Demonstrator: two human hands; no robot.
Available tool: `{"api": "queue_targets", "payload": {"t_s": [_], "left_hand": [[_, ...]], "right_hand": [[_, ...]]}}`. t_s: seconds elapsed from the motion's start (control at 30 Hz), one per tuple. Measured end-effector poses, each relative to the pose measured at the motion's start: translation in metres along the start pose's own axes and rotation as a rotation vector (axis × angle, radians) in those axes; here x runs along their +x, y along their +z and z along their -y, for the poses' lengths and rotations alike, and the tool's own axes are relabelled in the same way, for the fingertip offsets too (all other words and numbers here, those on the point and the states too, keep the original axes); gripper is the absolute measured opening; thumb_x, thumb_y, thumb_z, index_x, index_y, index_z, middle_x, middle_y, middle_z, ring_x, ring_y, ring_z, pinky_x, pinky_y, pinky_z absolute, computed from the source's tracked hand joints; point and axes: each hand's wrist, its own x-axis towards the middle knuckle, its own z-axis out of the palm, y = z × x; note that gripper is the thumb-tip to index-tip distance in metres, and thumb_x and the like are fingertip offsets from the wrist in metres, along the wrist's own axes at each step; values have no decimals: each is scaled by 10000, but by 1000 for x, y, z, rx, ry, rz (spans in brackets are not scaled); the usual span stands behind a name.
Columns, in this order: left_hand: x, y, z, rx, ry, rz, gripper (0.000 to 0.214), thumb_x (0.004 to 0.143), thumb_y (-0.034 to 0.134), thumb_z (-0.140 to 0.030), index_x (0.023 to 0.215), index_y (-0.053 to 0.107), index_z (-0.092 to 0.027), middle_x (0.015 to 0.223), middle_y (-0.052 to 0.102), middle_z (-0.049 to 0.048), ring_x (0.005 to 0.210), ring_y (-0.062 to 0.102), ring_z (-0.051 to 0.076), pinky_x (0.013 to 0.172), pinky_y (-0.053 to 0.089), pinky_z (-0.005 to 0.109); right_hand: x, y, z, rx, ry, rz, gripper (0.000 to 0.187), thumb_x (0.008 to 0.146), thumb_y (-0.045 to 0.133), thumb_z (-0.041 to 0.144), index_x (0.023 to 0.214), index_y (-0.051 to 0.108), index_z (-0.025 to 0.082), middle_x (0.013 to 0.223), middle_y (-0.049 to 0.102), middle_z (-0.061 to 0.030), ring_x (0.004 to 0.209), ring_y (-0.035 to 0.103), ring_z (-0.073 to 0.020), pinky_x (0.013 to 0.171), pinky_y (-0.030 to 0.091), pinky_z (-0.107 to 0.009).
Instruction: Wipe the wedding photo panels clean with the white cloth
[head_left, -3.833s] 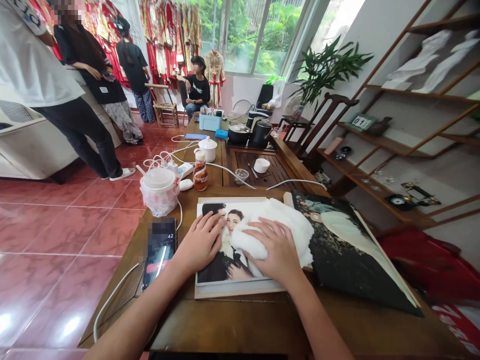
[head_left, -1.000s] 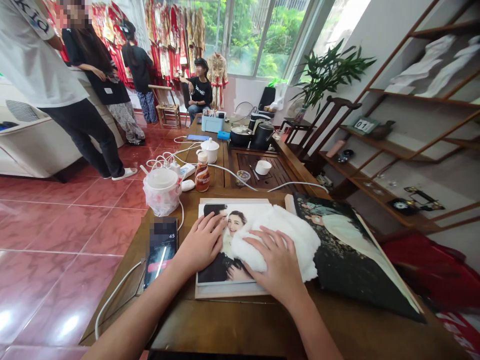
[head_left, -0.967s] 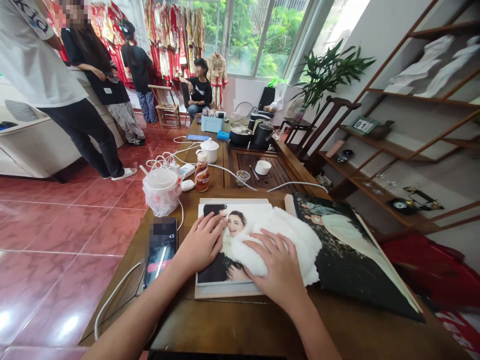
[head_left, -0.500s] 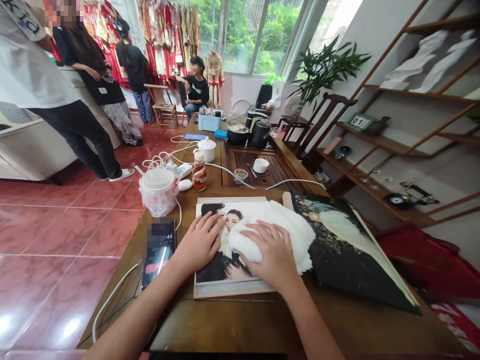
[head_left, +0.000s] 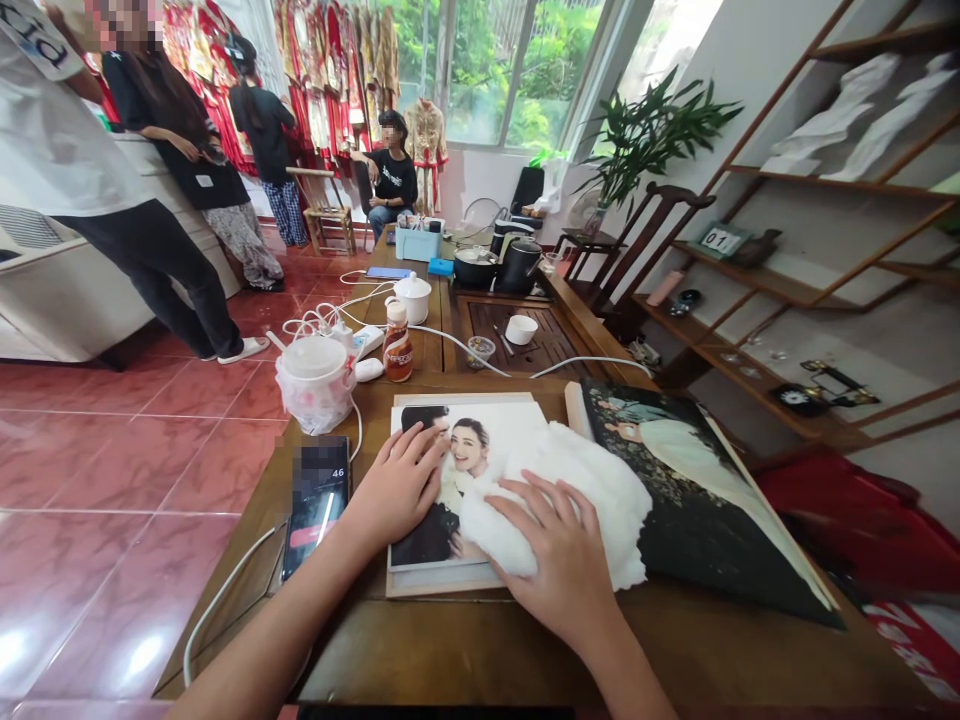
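A mounted photo print (head_left: 424, 545) of two people lies on a pale wooden frame (head_left: 465, 590) on the table before me. My left hand (head_left: 401, 485) rests flat on the print's left side, its fingers stretched and holding nothing. A fluffy wad of white cotton (head_left: 615, 490) covers the print's right part and hangs past its right edge. With fingers bent over the cotton, my right hand (head_left: 559, 550) grips it against the print. The cotton hides the print's right side.
A second framed photo (head_left: 697, 510) lies at the right. Left are a phone (head_left: 319, 515), a bag-wrapped tub (head_left: 313, 390) and cables. Behind stand a brown bottle (head_left: 397, 350), a lidded white cup (head_left: 411, 297) and a tea tray (head_left: 487, 315). Several people (head_left: 390, 180) are beyond the table.
My right hand has slid right and slightly toward me, taking the cotton with it. More of the print's face now shows. My left hand has stayed in place.
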Motion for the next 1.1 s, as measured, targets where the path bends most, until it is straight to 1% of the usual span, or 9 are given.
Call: {"api": "queue_targets", "payload": {"t_s": [0.07,0.17,0.33,0.43,0.53,0.73,0.83,0.93,1.1], "left_hand": [[0,1,0,4,2,-5,410,963,414,-253,1372,427,-239,1432,441,64,1363,342,253,1118,306,458],[-1,1,0,7,4,-1,411,962,414,-250,1372,427,-234,1437,435,64,1365,338,253,1119,304,457],[-3,1,-1,-3,-3,9,404,961,411,-238,1365,431,-231,1436,434,60,1369,330,246,1126,295,453],[-4,0,-2,-14,-6,-2,396,956,421,-244,1351,447,-237,1434,438,60,1364,341,246,1121,305,457],[-4,-1,-2,-15,-5,-9,403,958,418,-245,1360,438,-244,1434,438,58,1364,342,244,1123,300,455],[-2,-4,-1,-3,-4,12,408,964,408,-252,1372,418,-238,1443,424,60,1370,326,248,1127,288,457],[-1,-4,-1,0,-7,24,408,968,399,-248,1375,415,-233,1450,413,62,1374,315,250,1129,279,458],[0,-4,-1,-3,-10,23,407,967,403,-254,1373,416,-229,1441,424,67,1371,322,250,1125,287,453],[-2,-3,-2,5,-5,23,401,967,402,-252,1368,419,-238,1441,424,57,1373,318,243,1129,281,448]], "right_hand": [[0,-1,-1,5,-10,10,402,771,627,452,1149,617,316,1212,624,-29,1183,474,-309,1009,249,-495],[9,1,-6,10,-13,18,381,784,607,476,1131,622,319,1207,624,-22,1180,475,-301,1000,257,-488],[33,9,-16,-5,6,-13,358,790,599,431,1124,623,304,1200,624,-33,1187,463,-298,1001,253,-491],[40,12,-17,-30,16,-37,352,790,601,411,1121,624,296,1195,626,-37,1186,464,-296,1004,253,-490],[36,10,-14,-46,23,-33,361,790,596,412,1131,616,297,1205,622,-31,1192,461,-296,1011,250,-494],[10,0,-4,-17,16,3,383,782,610,435,1143,610,308,1218,617,-22,1195,461,-302,1014,248,-501],[2,-4,-1,-23,20,12,394,784,614,464,1153,605,324,1231,612,-12,1200,458,-303,1014,248,-500],[4,-6,-2,-3,14,28,384,788,609,486,1140,610,332,1224,615,-7,1195,460,-299,1005,255,-493],[21,1,-11,7,1,35,379,785,603,455,1138,612,318,1217,615,-21,1193,458,-296,998,253,-490]]}}
